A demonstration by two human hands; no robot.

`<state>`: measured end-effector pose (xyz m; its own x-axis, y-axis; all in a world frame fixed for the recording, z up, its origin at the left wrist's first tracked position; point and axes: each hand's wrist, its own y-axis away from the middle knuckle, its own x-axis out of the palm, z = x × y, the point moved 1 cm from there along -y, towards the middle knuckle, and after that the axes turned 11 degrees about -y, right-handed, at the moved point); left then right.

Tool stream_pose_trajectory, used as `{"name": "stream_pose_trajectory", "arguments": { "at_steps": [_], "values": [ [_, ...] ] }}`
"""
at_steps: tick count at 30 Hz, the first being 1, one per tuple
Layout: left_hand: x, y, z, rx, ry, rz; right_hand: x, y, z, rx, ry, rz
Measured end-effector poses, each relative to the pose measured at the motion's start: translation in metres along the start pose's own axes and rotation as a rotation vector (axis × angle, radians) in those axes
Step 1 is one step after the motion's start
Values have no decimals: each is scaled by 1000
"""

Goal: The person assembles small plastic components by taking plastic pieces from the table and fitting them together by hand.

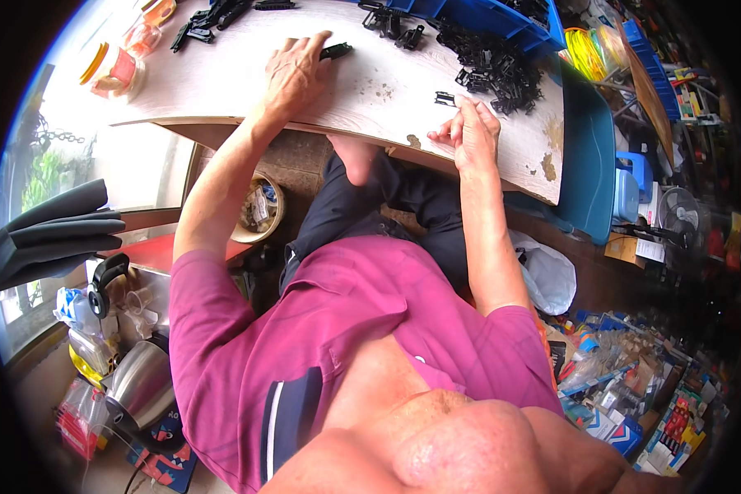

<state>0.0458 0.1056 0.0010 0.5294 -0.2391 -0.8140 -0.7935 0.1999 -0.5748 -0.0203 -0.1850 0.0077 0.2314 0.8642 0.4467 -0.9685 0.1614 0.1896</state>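
Along the near part of the white tabletop (370, 70), my left hand (292, 78) rests with its fingers bent around a black plastic piece (336, 51). One end of that piece sticks out to the right of the fingers; the rest is hidden. To the right, my right hand (475, 136) pinches a small black plastic clip (445, 98) between thumb and forefinger, just above the table. Beyond that hand lies a heap of similar black clips (502, 74). A smaller group of black pieces (393, 25) sits between the two hands, farther back.
A blue crate (523, 29) stands behind the heap. Long black pieces (210, 20) lie at the far left, near jars with orange lids (111, 70). A teal bin (589, 156) adjoins the table's right end. Below are a round bucket (261, 206) and a steel kettle (142, 383).
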Motion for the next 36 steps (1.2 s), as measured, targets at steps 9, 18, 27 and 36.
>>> {"name": "stream_pose_trajectory", "arguments": {
  "at_steps": [9, 18, 27, 36],
  "values": [
    [12, 22, -52, -334, 889, 76, 15, 8, 8, -52, -145, 20],
    [4, 30, -130, -475, 1394, 327, 25, 8, 11, -117, -89, 74],
    [14, 33, -130, -329, 1171, 309, 19, 7, -9, -157, -61, 71],
    [-1, 26, -139, -411, 1173, 226, 20, 7, -14, -124, -40, 25]
  ]
}}
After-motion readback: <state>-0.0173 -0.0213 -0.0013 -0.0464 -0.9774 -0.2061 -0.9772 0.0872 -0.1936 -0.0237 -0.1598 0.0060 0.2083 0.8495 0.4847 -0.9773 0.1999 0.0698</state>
